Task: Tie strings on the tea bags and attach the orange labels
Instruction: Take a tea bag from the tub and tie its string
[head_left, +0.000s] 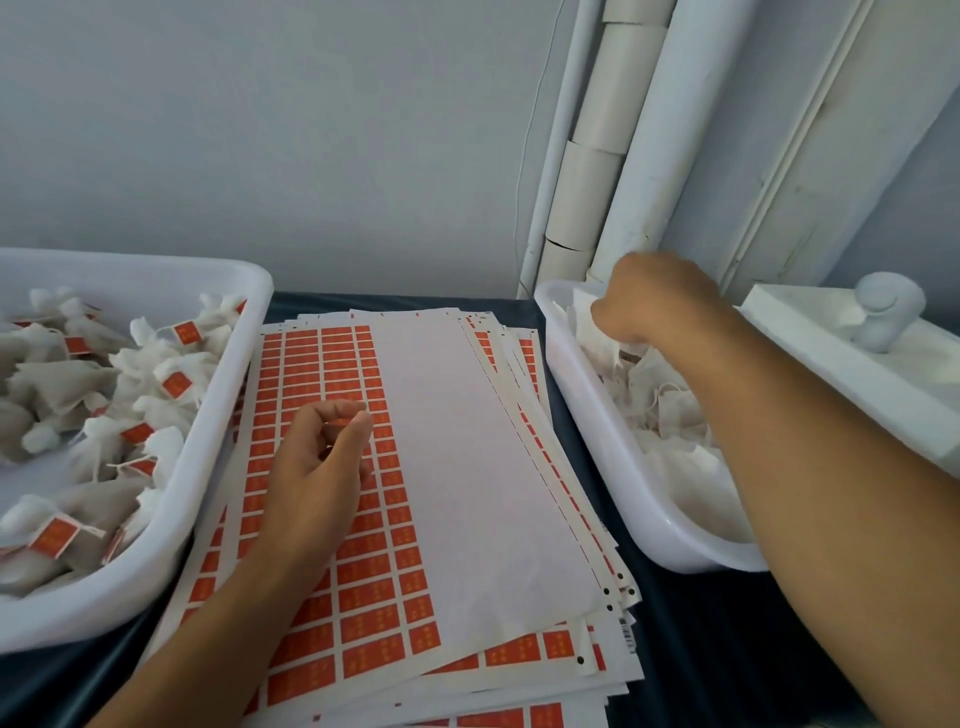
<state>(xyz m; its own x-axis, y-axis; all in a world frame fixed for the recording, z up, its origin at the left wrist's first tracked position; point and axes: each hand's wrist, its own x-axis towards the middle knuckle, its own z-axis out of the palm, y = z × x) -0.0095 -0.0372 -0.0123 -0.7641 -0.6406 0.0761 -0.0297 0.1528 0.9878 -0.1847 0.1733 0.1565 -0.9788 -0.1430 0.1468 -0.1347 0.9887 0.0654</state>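
1. Behind the work area stands a pale grey wall (260, 130), with white pipes (639, 156) running up its right-hand part.
2. Dark cloth covers the table (691, 623) that carries all the items.
3. At the centre of the table lies a stack of label sheets (426, 519). The left part of the top sheet bears a grid of orange labels (363, 597); its right part is bare white backing.
4. Left of the stack sits a white left tray (171, 519). It holds finished tea bags (67, 384), white pouches with strings and orange tags already attached.
5. Right of the stack sits a white right tray (613, 467). It holds untagged tea bags (670, 410), a loose heap of white pouches.
6. Beyond the right tray, at the right edge, stands a white block (831, 343) with a pale cylindrical knob (888, 306) on top.
7. My right hand (649, 301) reaches into the far end of the right tray, fingers curled down among the untagged tea bags. I cannot tell whether it grips one.
8. My left hand (322, 457) hovers over the orange grid, thumb and fingers pressed together on a single orange label (340, 422).
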